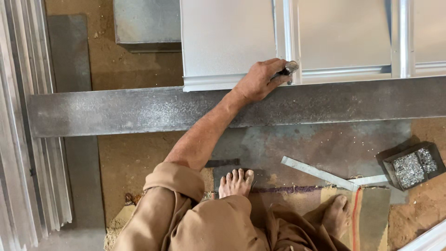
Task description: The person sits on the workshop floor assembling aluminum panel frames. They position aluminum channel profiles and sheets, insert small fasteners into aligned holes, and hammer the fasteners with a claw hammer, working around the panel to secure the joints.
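Observation:
My left hand (259, 82) reaches forward and is shut on a small dark tool with a metallic tip (289, 69). The tip rests at the near edge of a shiny sheet-metal panel (227, 42), next to a raised seam (288, 32). The panel's folded edge lies along a long grey steel beam (130, 110) that crosses the view. My right hand is out of view. My bare feet (236, 181) stand on the floor below the beam.
A dark tray of small shiny metal pieces (412, 166) sits at the right. A flat metal strip (318, 173) lies beside a woven mat (374, 204). Stacked ribbed metal sheets (21, 139) line the left edge. A second seam (402, 37) runs at the far right.

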